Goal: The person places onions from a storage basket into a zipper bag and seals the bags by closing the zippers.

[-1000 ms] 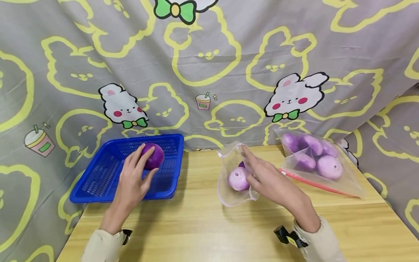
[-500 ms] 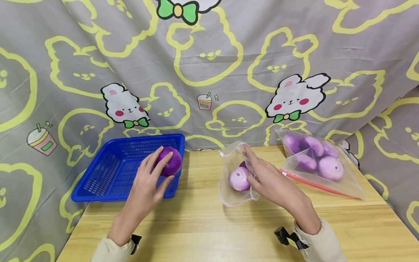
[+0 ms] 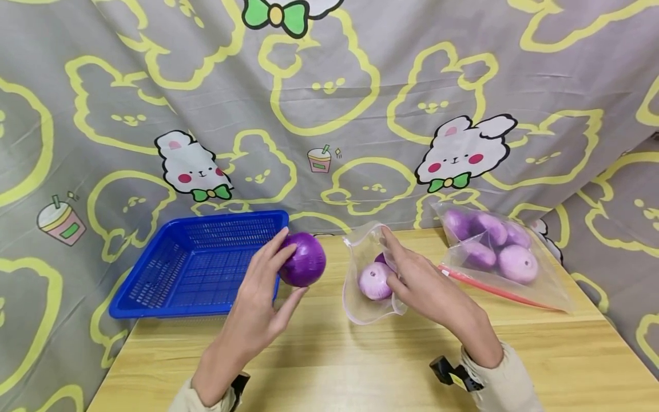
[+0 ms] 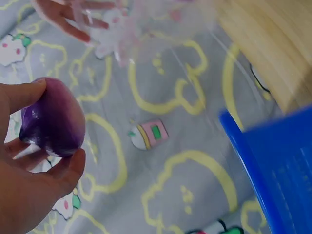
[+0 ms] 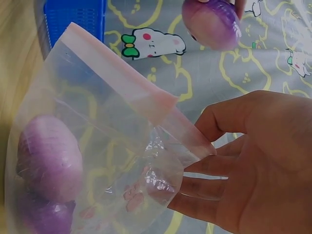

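A glossy purple onion (image 3: 304, 260) is held in my left hand (image 3: 259, 303), between the thumb and fingers, in the air just right of the blue basket's corner. In the left wrist view the thumb and fingertips clasp the onion (image 4: 56, 117) from both sides. My right hand (image 3: 424, 280) pinches the upper edge of a clear zip bag (image 3: 355, 297), whose mouth stands open. Inside that bag sits a pale purple onion (image 3: 375, 281), with a darker one partly hidden behind it. The right wrist view shows the thumb and fingers at the bag's rim (image 5: 187, 131).
A blue plastic basket (image 3: 195, 229) stands at the left of the wooden table (image 3: 329, 366). Another clear zip bag with a red zip strip (image 3: 504, 292) lies at the right, holding several purple onions (image 3: 517, 263). A patterned grey curtain (image 3: 355, 103) hangs behind the table.
My left hand has carried the onion rightward from over the blue basket to beyond its right edge. The right hand and the bag have stayed in place.
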`<state>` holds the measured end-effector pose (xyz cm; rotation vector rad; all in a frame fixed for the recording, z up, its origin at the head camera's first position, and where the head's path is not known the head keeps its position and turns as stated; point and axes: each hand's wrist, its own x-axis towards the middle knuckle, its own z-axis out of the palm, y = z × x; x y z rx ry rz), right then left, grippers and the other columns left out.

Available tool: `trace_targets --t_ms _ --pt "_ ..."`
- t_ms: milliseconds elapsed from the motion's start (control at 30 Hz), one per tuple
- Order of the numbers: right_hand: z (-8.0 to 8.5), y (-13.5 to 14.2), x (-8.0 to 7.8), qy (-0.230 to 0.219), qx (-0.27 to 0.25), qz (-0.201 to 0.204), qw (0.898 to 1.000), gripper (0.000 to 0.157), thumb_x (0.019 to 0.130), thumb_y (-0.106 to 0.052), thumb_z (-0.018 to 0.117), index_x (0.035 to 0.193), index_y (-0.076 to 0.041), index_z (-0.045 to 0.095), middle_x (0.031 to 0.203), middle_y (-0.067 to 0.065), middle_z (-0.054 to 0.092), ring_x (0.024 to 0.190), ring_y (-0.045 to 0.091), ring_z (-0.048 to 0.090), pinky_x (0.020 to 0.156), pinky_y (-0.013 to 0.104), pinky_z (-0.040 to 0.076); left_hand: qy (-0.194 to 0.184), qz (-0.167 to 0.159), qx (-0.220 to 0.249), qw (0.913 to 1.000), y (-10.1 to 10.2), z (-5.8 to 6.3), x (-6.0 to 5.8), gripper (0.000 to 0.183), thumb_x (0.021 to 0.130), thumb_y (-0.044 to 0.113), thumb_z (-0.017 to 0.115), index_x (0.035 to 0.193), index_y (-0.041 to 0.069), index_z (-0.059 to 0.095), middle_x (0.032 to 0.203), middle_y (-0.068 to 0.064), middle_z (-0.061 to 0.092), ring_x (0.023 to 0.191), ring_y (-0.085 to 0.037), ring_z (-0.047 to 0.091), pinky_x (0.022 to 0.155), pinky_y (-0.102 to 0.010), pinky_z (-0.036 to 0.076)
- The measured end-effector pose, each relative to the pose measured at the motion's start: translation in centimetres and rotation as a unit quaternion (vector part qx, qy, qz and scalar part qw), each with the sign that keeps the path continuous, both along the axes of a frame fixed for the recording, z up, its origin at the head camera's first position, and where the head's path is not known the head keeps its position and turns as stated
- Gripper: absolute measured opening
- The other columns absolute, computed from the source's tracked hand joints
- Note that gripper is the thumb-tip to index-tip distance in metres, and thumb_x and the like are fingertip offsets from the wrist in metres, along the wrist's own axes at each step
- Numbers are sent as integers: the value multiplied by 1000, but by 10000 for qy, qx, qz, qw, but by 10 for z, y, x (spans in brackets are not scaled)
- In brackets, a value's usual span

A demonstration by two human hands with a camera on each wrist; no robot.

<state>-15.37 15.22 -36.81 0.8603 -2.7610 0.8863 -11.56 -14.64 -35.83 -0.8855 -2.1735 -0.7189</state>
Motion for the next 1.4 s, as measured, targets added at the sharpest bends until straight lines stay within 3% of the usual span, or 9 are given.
trace_targets --t_ms 133,267,433,633,900,1100,1267,1400 --pt "0 0 0 -25 -16 39 10000 74 97 -7 52 158 -1 11 154 21 37 134 35 47 109 52 38 -109 -144 3 9998 14 -3 4 57 93 29 69 142 6 50 150 -21 38 123 -34 54 94 -46 53" --pt "1 0 1 -21 12 42 10000 74 97 -8 53 158 -1 11 155 20 37 136 35 46 110 52 37 -296 -317 -52 9990 29 -7 4 70 81 15 82 143 10 50 144 -21 40 115 -30 57 89 -39 55" --pt "1 1 2 36 19 23 10000 74 97 -8 54 158 -1 12 153 20 40 134 36 47 107 52 40 -513 -342 -496 9969 46 -11 -2 73 80 19 84 144 14 49 145 -16 42 121 -26 55 96 -37 52" --pt "2 1 3 57 12 46 10000 73 98 -9 55 158 -1 14 152 21 41 131 36 51 105 51 43 -463 -239 -1043 9932 62 -22 -15 68 82 25 83 141 11 52 144 -12 49 133 -25 46 109 -39 41" --pt "2 0 4 181 112 -14 9998 74 94 -6 56 157 0 17 150 23 42 131 35 51 101 49 47 -232 154 -1522 9880 81 -40 -30 68 79 24 86 138 11 55 142 -11 54 128 -29 48 98 -43 45" --pt "2 -2 5 151 123 -19 9998 76 94 -5 58 157 -1 17 149 24 43 131 36 50 102 50 46 -1 752 -1797 9808 88 -50 -39 68 78 22 85 138 12 54 140 -16 49 120 -34 47 91 -43 46" --pt "2 -2 5 128 92 4 9999 78 93 -4 59 157 0 16 151 24 41 133 36 48 105 49 44 129 1174 -1642 9793 89 -51 -44 68 75 13 81 137 13 52 139 -19 42 116 -34 46 86 -41 45" --pt "2 1 4 146 32 41 9999 79 92 -2 59 157 0 15 152 23 39 134 35 47 105 49 43 35 1099 -1372 9844 85 -48 -47 64 77 12 81 135 11 53 138 -19 44 118 -34 46 87 -42 45"
